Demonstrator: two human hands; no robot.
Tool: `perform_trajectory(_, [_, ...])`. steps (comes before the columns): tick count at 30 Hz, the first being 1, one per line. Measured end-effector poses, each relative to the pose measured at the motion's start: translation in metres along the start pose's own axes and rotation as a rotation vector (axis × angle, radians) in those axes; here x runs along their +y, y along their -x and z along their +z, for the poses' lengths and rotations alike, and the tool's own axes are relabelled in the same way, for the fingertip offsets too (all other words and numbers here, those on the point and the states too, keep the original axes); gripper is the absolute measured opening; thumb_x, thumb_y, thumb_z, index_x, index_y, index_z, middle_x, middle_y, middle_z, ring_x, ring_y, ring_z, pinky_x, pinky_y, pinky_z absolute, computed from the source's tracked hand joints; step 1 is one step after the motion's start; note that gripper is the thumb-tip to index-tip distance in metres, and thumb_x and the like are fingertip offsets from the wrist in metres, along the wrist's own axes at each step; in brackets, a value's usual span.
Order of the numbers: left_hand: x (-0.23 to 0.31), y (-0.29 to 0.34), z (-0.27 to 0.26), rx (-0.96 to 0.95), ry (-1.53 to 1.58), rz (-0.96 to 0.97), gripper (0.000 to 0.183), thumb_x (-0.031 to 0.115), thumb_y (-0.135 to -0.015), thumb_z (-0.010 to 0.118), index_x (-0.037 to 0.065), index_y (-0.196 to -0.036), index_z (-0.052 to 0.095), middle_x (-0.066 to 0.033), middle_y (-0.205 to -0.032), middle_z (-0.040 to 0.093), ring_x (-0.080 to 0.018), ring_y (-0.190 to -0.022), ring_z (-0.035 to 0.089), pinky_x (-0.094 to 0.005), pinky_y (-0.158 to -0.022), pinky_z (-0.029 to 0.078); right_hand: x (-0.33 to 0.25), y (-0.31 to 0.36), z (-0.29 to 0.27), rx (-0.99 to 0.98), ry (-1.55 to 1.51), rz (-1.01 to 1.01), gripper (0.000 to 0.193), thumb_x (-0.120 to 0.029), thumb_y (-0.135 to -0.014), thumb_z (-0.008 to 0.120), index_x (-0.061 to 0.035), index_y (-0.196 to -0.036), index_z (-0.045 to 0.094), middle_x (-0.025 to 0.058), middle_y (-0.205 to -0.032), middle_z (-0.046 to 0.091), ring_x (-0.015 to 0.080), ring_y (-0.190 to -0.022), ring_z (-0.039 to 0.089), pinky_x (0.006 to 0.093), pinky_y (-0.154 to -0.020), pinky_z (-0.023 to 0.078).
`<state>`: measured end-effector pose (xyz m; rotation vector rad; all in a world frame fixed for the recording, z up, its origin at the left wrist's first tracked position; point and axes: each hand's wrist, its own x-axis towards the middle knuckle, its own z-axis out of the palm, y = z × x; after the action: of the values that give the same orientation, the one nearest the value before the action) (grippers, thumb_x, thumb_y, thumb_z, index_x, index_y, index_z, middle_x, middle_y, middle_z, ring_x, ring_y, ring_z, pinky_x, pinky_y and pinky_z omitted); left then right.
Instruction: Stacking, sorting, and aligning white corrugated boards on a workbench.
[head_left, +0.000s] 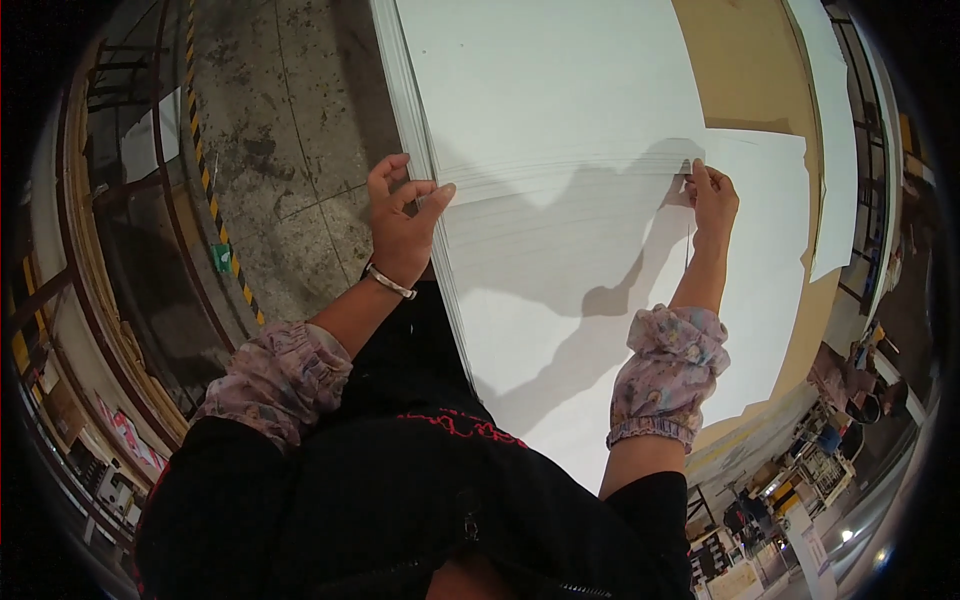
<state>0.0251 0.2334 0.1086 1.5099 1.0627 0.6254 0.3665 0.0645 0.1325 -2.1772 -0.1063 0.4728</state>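
A stack of large white sheets (550, 80), like paper or thin card, lies before me. Several near edges show as close parallel lines running between my hands. At the left end of these lines, my left hand (402, 220) has its thumb and index finger closed at the sheet edge, the other fingers bent over the stack's side. My right hand (714, 203) pinches the right corner of the sheets between thumb and fingers. Another white surface (750, 270) lies beneath and nearer to me, with shadows of my hands and arms across it.
Brown board (750, 60) shows under the sheets at the right. Left of the stack is a stained concrete floor (290, 120) with a yellow-and-black striped line (208, 190). A metal rack (165, 190) stands at far left. Assorted goods (800, 480) fill the lower right.
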Motion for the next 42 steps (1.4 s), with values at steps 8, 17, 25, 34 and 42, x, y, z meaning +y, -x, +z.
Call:
perform_trajectory(8, [-0.001,-0.003,0.006,0.026,-0.058,-0.01,0.013,0.013,-0.078,0.073,0.002,-0.078,0.066,-0.004,-0.124,0.036,-0.0166,-0.108,0.045,-0.0306,-0.093,0.039,0.011,-0.01,0.007,0.167,-0.051,0.016,0.034,-0.016,-0.076,0.076,0.006,-0.098,0.061,0.0019,-0.073,0.058,0.0088,-0.063,0.052,0.0217,-0.058,0.043])
perform_trajectory(17, [-0.006,-0.005,0.003,-0.004,-0.036,0.007,0.015,0.016,-0.074,0.074,0.005,-0.072,0.064,-0.0055,-0.122,0.035,-0.0224,-0.111,0.039,-0.0363,-0.092,0.038,0.008,-0.002,0.012,0.2,-0.182,0.023,0.03,-0.012,-0.076,0.075,0.0055,-0.095,0.059,0.0011,-0.072,0.057,0.0077,-0.061,0.051,0.0205,-0.055,0.043])
perform_trajectory(25, [-0.005,-0.004,0.002,-0.021,-0.069,0.03,0.015,0.014,-0.073,0.074,0.004,-0.071,0.063,-0.0065,-0.122,0.034,-0.0238,-0.11,0.038,-0.0366,-0.094,0.036,0.019,-0.01,0.007,0.179,-0.149,0.003,0.032,-0.014,-0.076,0.075,0.0054,-0.095,0.059,0.0009,-0.07,0.058,0.0082,-0.063,0.053,0.0209,-0.056,0.044])
perform_trajectory(34, [0.005,0.0,0.002,-0.046,-0.18,0.154,0.018,0.014,-0.074,0.073,0.005,-0.071,0.058,-0.0069,-0.124,0.029,-0.0249,-0.113,0.034,-0.0367,-0.092,0.037,0.025,-0.011,0.009,0.223,-0.065,-0.083,0.034,-0.02,-0.076,0.076,0.0045,-0.094,0.061,0.0003,-0.07,0.058,0.0074,-0.062,0.051,0.0211,-0.058,0.044])
perform_trajectory(42, [0.001,0.0,0.002,-0.042,-0.288,0.241,0.019,0.015,-0.072,0.076,0.007,-0.071,0.058,-0.0095,-0.124,0.031,-0.0285,-0.114,0.037,-0.0398,-0.094,0.036,0.037,-0.021,0.002,0.227,0.095,-0.148,0.035,-0.023,-0.076,0.075,0.0047,-0.094,0.063,0.0012,-0.07,0.059,0.0085,-0.063,0.051,0.0215,-0.058,0.044])
